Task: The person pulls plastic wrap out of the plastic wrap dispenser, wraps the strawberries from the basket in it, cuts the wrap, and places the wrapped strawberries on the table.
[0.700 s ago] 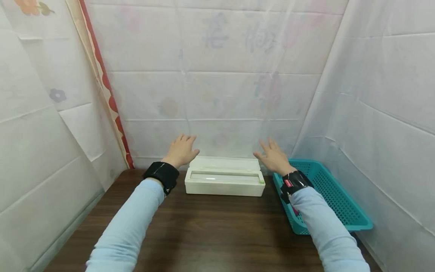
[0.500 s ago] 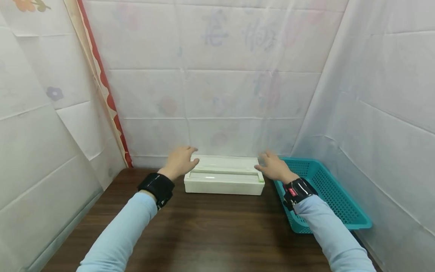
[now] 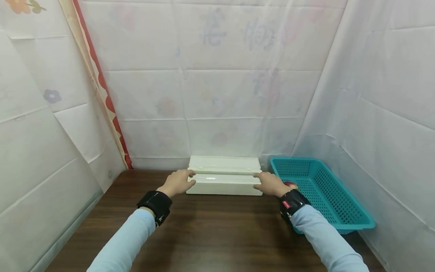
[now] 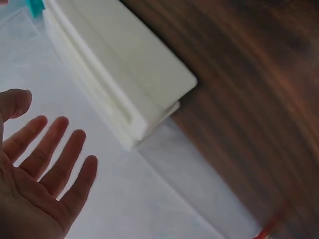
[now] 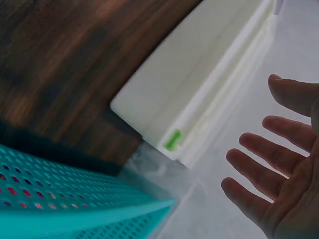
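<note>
A long white plastic box point(image 3: 224, 177) lies across the far side of the dark wooden table point(image 3: 210, 230), against the back sheet. My left hand point(image 3: 178, 182) is at its left end and my right hand point(image 3: 270, 183) at its right end. In the left wrist view the left hand point(image 4: 47, 159) has straight, spread fingers, and there is a gap to the box point(image 4: 124, 64). The right wrist view likewise shows the right hand point(image 5: 269, 174) open and spread, apart from the box point(image 5: 199, 84). A small green tab point(image 5: 172, 140) sits at that end of the box.
A teal perforated basket point(image 3: 326, 196) stands at the right, close to the box's right end, with a small red thing point(image 3: 290, 184) in it by my right wrist. White sheets wall in the back and both sides. A red-edged curtain point(image 3: 102, 87) hangs at the back left.
Both hands have come down and toward me, from raised above the back of the box to its two ends. The fingers remain spread.
</note>
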Demonstrator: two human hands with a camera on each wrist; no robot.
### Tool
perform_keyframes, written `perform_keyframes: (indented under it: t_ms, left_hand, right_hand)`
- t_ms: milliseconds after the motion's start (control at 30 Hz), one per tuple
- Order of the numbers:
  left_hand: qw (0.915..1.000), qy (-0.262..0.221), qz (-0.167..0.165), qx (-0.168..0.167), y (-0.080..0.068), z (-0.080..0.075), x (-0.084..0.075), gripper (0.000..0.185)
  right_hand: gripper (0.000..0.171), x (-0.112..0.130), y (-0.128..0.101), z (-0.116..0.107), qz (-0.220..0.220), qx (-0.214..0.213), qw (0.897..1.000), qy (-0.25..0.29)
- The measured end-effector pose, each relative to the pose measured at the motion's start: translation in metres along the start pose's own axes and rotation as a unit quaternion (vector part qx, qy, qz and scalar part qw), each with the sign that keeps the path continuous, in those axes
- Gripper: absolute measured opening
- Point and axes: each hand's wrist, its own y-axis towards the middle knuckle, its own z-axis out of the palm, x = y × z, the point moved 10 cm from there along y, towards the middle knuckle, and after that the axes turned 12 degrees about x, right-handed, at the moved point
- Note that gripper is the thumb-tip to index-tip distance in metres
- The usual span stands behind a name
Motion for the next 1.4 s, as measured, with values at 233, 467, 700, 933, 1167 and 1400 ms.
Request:
perform_keyframes:
  t_ms: [233,467,700,933,1167,1400]
  left_hand:
    - [0.9995,-0.032,-0.001,0.004,0.005,0.014,0.01,0.029]
    - [0.9989,-0.044,-0.013,0.004,0.016,0.019,0.013,0.013]
    - [0.9992,-0.03,-0.009,-0.026,0.033,0.019,0.015,0.016]
    - [0.9998,-0.003,-0.022,0.002,0.041,0.035,0.025,0.029]
    - [0.9998,-0.007,-0.012,0.017,0.049,0.054,0.026,0.03]
    - [0.9994,-0.02,-0.023,-0.017,0.057,0.059,0.034,0.017]
  right_hand:
    - [0.029,-0.004,0.008,0.006,0.002,-0.01,1.0,-0.011]
    - [0.009,-0.004,0.016,-0.004,0.003,-0.048,0.998,-0.029]
    - [0.01,-0.014,0.034,0.005,0.024,-0.028,0.999,-0.024]
    - [0.024,-0.014,0.053,0.031,0.027,0.0,0.999,-0.034]
    - [0.017,-0.011,0.064,0.047,0.026,0.002,0.999,-0.044]
    - [0.018,-0.02,0.062,0.045,0.045,-0.005,0.998,-0.035]
